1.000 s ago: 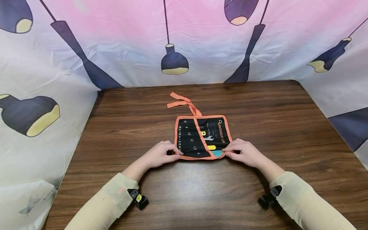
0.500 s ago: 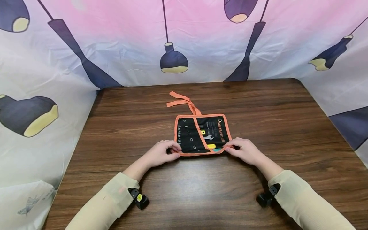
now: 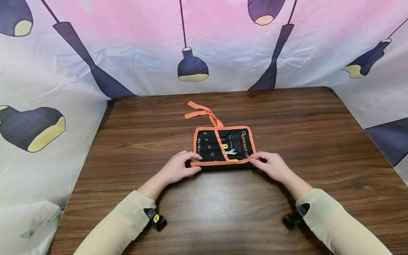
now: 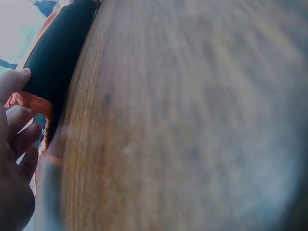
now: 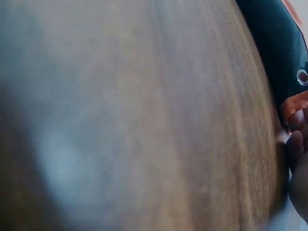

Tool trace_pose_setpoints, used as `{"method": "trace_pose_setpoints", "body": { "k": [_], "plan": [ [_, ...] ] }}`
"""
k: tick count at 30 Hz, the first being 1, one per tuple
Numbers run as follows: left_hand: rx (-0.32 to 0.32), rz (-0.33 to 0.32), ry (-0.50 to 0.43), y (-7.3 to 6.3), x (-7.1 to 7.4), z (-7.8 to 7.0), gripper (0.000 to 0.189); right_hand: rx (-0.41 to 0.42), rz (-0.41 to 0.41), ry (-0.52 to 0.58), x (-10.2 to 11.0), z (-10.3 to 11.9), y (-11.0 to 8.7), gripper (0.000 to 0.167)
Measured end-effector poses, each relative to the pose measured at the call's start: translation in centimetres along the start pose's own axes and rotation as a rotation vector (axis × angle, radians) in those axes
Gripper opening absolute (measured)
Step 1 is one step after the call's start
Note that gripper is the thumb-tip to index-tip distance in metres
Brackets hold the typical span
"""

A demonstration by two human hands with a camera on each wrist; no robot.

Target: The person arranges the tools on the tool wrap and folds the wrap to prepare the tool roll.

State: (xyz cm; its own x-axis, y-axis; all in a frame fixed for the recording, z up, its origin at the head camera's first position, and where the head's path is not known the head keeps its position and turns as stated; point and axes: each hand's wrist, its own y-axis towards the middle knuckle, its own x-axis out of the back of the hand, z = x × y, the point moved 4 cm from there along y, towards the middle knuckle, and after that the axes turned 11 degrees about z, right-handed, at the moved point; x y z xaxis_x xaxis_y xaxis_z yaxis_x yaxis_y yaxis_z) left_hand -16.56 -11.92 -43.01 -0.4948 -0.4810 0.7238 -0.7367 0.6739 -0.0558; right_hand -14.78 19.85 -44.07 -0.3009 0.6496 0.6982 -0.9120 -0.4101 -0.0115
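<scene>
The left hand (image 3: 177,167) is pinching the near left corner of a black tool pouch (image 3: 223,145) with orange trim, thumb and fingers curled round the orange edge. The right hand (image 3: 271,165) is pinching the near right corner of the same pouch in the same way. Between the two hands, the near edge is lifting off the bench (image 3: 287,124) and folding over toward the far side, so the orange trim is running straight from one hand to the other. The rest of the pouch is lying flat on the bench just beyond the fingers. White numbers are showing on its pockets ahead of the left hand, and a small wrench picture is showing ahead of the right hand. An orange tie strap (image 3: 201,111) is trailing away from the pouch's far edge, well beyond both hands.
</scene>
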Motion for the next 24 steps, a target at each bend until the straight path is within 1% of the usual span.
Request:
{"method": "trace_pose_setpoints", "body": {
  "k": [4,8,10,15,19,24],
  "plan": [
    [0.015,-0.025,-0.001,0.1,0.2,-0.1,0.027,-0.027,-0.02,0.052,0.1,0.0,0.1,0.023],
    [0.043,-0.047,-0.004,0.3,0.4,0.1,0.025,-0.027,-0.037,0.115,0.2,0.1,0.3,0.021],
    [0.057,-0.056,-0.004,0.5,0.5,0.2,0.024,-0.025,-0.044,0.129,0.3,0.2,0.4,0.021],
    [0.079,-0.071,-0.013,1.0,0.7,0.6,0.024,-0.06,-0.046,0.108,0.4,0.3,0.8,0.024],
    [0.081,-0.082,-0.023,1.2,0.8,0.8,0.025,-0.085,-0.047,0.092,0.4,0.3,1.1,0.027],
    [0.075,-0.09,-0.028,1.4,0.8,1.0,0.024,-0.091,-0.056,0.099,0.4,0.0,1.2,0.03]
  ]
}}
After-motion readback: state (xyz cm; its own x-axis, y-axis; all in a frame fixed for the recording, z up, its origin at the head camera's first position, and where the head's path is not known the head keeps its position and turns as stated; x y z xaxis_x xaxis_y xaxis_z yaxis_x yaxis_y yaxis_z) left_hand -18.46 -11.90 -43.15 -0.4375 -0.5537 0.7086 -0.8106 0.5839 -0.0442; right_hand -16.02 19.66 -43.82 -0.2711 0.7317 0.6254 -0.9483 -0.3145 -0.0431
